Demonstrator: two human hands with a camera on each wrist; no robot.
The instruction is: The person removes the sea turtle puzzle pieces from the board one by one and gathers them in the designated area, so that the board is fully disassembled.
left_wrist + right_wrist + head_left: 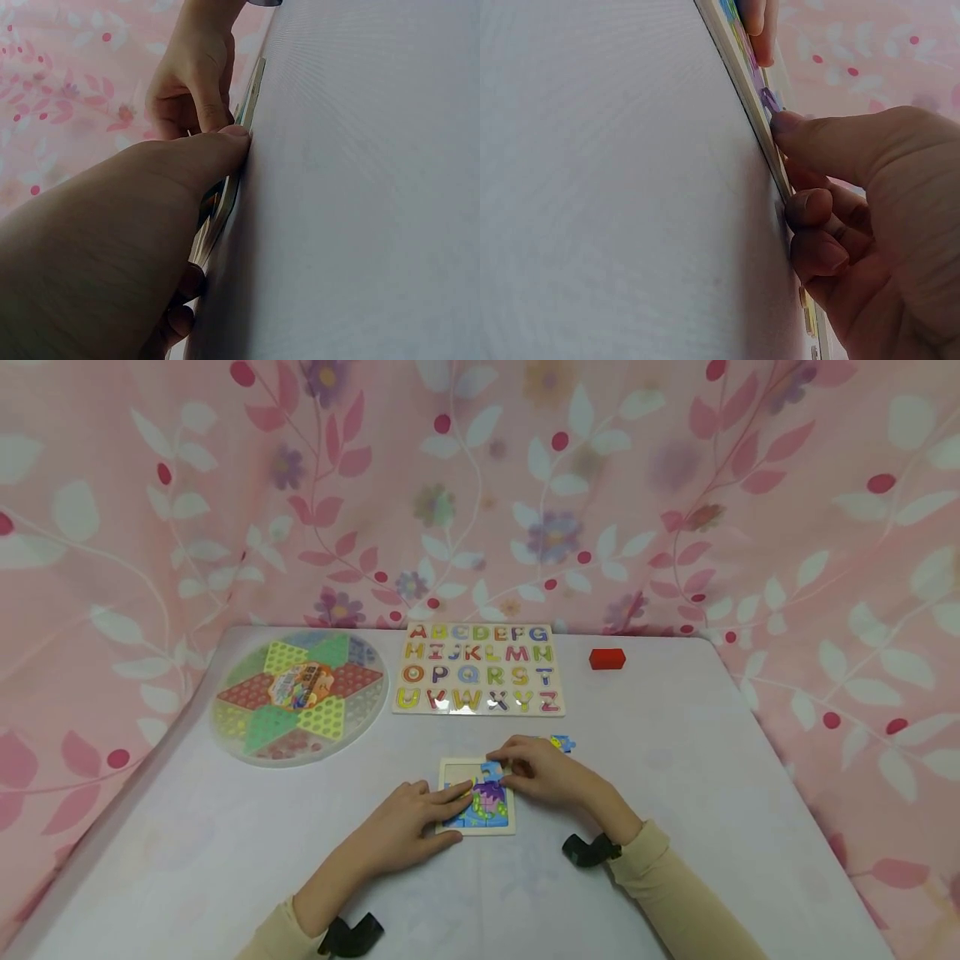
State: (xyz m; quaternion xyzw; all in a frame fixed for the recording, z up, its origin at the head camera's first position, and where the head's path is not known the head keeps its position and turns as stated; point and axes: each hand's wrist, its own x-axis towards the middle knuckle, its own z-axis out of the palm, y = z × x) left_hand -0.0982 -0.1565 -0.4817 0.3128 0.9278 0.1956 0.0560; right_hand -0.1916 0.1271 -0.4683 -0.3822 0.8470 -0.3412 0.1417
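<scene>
A small wooden-framed jigsaw (477,831) lies on the table, its lower part filled with blue, purple and green pieces and its upper left bare. My right hand (551,772) pinches a blue piece (491,772) between thumb and fingers over the upper right of the frame. In the right wrist view the thumb of that hand (885,187) touches a piece tilted at the frame's edge. My left hand (408,827) rests on the left side, fingers extended over the pieces; in the left wrist view its thumb (225,142) lies along the frame's edge.
Another jigsaw piece (562,743) lies behind my right hand. Farther back are an alphabet board (478,670), a round Chinese checkers board (300,693) at the left and a red block (607,659) at the right. A floral curtain (480,485) hangs behind the table.
</scene>
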